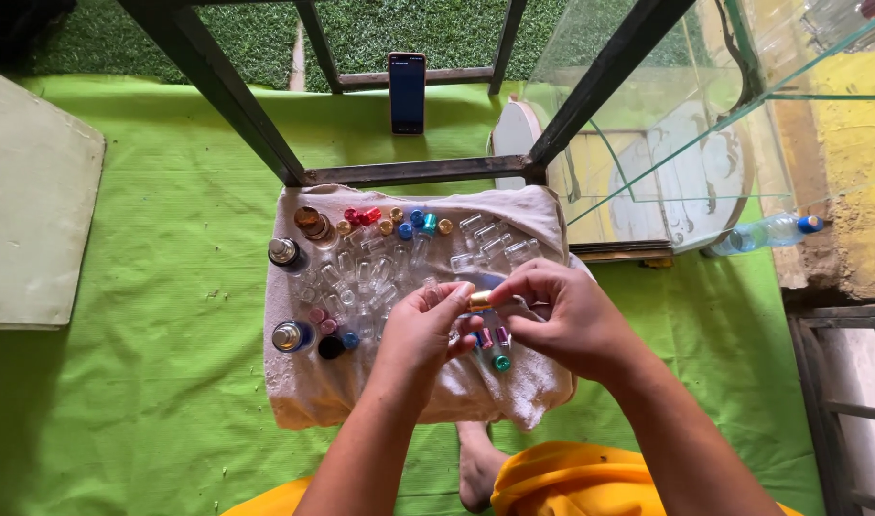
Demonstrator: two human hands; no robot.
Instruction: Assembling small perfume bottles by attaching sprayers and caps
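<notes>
My left hand [420, 330] and my right hand [561, 315] meet over a beige towel [313, 397] spread on the ground. Between their fingertips is a small vial with a gold cap [478, 299]; both hands pinch it. Under and behind the hands lie several small clear glass vials [361, 277]. A row of coloured caps [394, 222], red, gold and blue, lies along the towel's far edge. More capped vials [493, 341], pink and green, lie just below my hands.
Three larger metal-capped bottles [286, 336] stand at the towel's left edge. A green mat [151, 382] covers the ground. A black metal frame [413, 172] stands behind the towel, with a phone [407, 93] propped beyond it. Glass panes [667, 143] and a plastic water bottle [767, 232] are at right.
</notes>
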